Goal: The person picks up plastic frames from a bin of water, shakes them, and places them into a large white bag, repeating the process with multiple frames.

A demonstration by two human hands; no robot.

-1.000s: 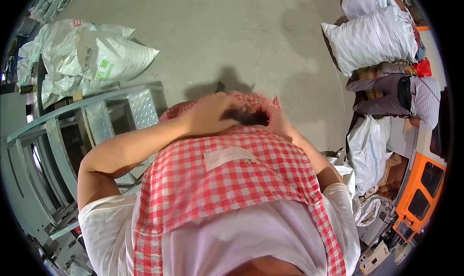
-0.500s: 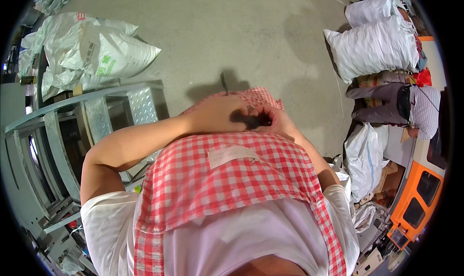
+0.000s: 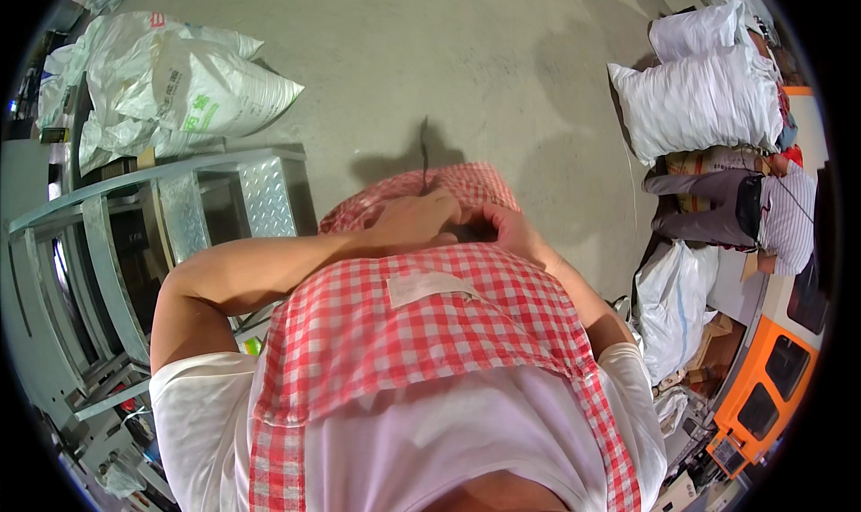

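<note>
My left hand (image 3: 420,218) and my right hand (image 3: 513,231) meet in front of my waist, fingers bent inward and closed. Between them sits a dark thing (image 3: 466,232), mostly covered by the fingers, so its kind does not show. A thin dark strip (image 3: 425,153) sticks out past the far side of my left hand; whether it joins the dark thing is hidden. Both hands are close against my red-and-white checked apron (image 3: 421,333), whose lower part spreads out beyond them.
Left of me stand metal steps (image 3: 266,198) with a rail, and stuffed white sacks (image 3: 206,82) behind them. On the right are more white sacks (image 3: 700,99), a person in a striped shirt (image 3: 789,212) and an orange-and-white machine (image 3: 771,377). Grey floor (image 3: 430,55) lies ahead.
My left hand has turned and its fingers now cover more of the dark thing. The dark strip stands out longer and farther. My view has shifted slightly.
</note>
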